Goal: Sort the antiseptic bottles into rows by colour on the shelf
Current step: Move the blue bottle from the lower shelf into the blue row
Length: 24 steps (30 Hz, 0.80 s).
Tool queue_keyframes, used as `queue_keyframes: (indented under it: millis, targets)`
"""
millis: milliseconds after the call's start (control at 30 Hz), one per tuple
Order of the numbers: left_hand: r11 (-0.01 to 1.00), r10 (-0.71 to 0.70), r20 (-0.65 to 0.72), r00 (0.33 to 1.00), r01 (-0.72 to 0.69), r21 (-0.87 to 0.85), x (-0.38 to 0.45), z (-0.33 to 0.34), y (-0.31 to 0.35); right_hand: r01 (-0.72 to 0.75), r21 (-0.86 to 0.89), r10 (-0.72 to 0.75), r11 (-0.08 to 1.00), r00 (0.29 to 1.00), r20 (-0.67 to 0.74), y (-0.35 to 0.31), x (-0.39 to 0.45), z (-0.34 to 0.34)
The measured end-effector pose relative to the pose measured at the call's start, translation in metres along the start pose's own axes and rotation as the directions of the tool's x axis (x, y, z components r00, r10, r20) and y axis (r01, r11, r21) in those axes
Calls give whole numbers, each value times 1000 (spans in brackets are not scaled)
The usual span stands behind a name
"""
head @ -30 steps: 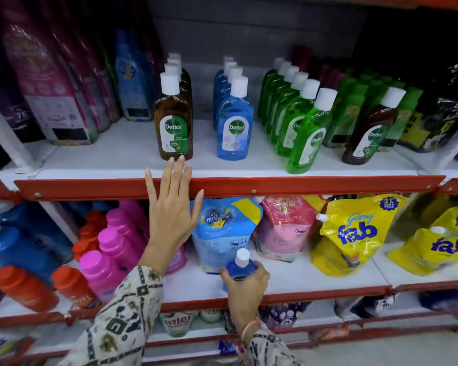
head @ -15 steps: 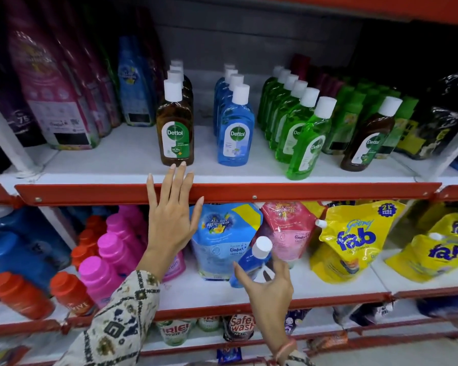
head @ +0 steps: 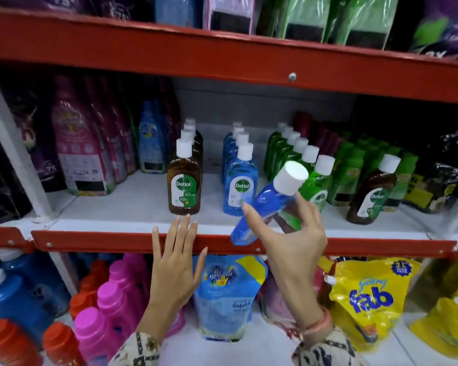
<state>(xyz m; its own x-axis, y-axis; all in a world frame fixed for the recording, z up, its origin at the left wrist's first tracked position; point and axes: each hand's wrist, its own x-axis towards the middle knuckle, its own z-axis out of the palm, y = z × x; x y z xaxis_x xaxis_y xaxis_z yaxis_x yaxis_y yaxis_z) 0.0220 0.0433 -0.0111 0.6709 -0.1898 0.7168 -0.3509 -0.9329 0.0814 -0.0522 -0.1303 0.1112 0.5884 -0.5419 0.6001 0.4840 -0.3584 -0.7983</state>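
Holding the blue bottle [head: 269,204] tilted at frame centre, cap toward upper right, your right hand [head: 288,233] grips its body. The blue row [head: 239,180] stands just left of it. Your left hand [head: 176,262] rests open on the shelf [head: 117,240] edge, farther away.

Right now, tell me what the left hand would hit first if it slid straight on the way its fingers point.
Most likely the front brown Dettol bottle: the left hand lies flat against the red shelf edge, fingertips just below that bottle's base. Depth is unclear.
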Motion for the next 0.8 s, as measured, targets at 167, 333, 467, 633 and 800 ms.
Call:
queue_keyframes:
  millis: [167, 333, 467, 633, 800]
  targets:
    - [1000, -12, -2, 1000, 12, -14, -1, 2, 0, -11, -131, 14, 991, 1000, 21, 10, 32, 32]
    - [1000, -7, 8, 1000, 7, -8, -1, 1, -1, -43, -255, 55, 966, 998, 39, 31, 45, 50]
    - [1000, -2, 11, 1000, 2, -5, -1, 1, -1, -83, -338, 104, 937, 994, 44, 42, 47, 57]
    - [1000, -9, 22, 1000, 9, 0, 0, 1, -1, -71, -366, 106, 928, 991, 76, 47, 46, 57]
    - [1000, -25, 29, 999, 25, -5, -1, 1, 0, -47, -409, 105, 911, 987, 121, 46, 48, 57]
